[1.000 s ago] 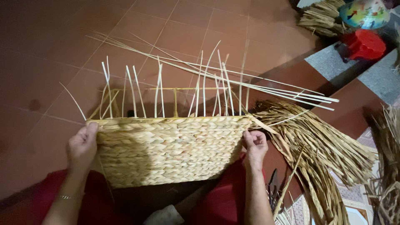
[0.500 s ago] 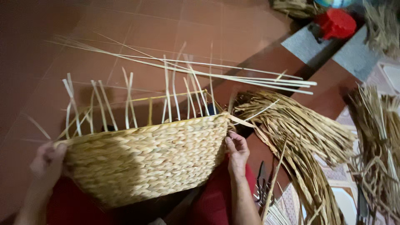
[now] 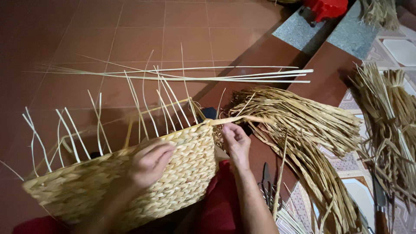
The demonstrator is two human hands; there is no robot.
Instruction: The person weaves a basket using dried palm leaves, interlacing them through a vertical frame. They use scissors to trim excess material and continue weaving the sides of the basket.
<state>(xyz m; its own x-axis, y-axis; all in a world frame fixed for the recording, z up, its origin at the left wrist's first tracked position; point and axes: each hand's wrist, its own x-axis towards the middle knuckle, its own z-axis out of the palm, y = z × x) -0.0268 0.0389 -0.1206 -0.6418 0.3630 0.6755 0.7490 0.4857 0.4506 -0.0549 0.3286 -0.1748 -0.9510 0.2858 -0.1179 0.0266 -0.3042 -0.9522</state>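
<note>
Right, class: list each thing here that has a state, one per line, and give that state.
Woven basket: unfinished, tilted, stakes sticking up bare.
Left hand: pressed flat on the basket's side.
Right hand: pinching a weaving strand at the rim.
Straw bundle: loose, lying on the floor.
Scissors: lying unused.

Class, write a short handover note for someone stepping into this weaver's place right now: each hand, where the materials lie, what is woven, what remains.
Left hand: flat on the outer wall of the woven basket, steadying it on the lap.
Right hand: pinching the weaving strand at the basket's right top corner.
Materials: dried fibre bundle on the floor to the right, scissors beside the right forearm.
Done: the wall is woven up to the rim.
Left: bare upright stakes stand above the weave, unwoven.
</note>
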